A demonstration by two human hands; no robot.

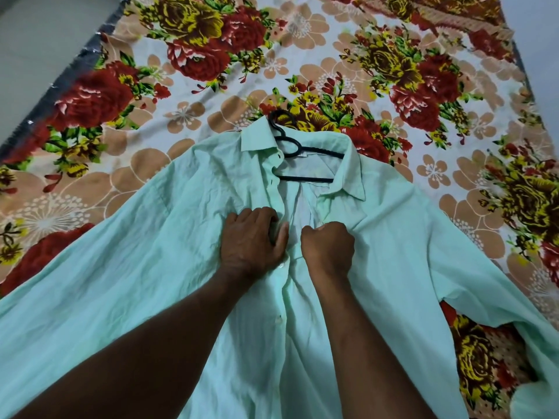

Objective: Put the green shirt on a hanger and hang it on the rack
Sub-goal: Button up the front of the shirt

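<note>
Lying face up on a flowered bedsheet (187, 116), the green shirt (151, 267) is filling the lower half of the view, its collar (354, 173) pointing toward twelve o'clock and its sleeves running off toward eight and four o'clock. A black hanger (295, 146) is sitting inside the neck opening, its hook poking out past the collar at about eleven o'clock of the shirt and resting on the sheet, while its bars are showing through the open collar gap. Both forearms are reaching up from six o'clock to the button strip at the chest. The left hand (251, 240) is lying knuckles up on the left front panel, fingers curled together and thumb pressing against the cloth edge, gripping a fold of the shirt. The right hand (328, 249) is closing into a fist just beside it, at its three o'clock, pinching the opposite front edge. The two hands are nearly touching, with a narrow strip of open placket between them. Small white buttons (279, 319) are showing below the hands, toward six o'clock. Grey floor (45, 40) is showing beyond the sheet at ten o'clock.
</note>
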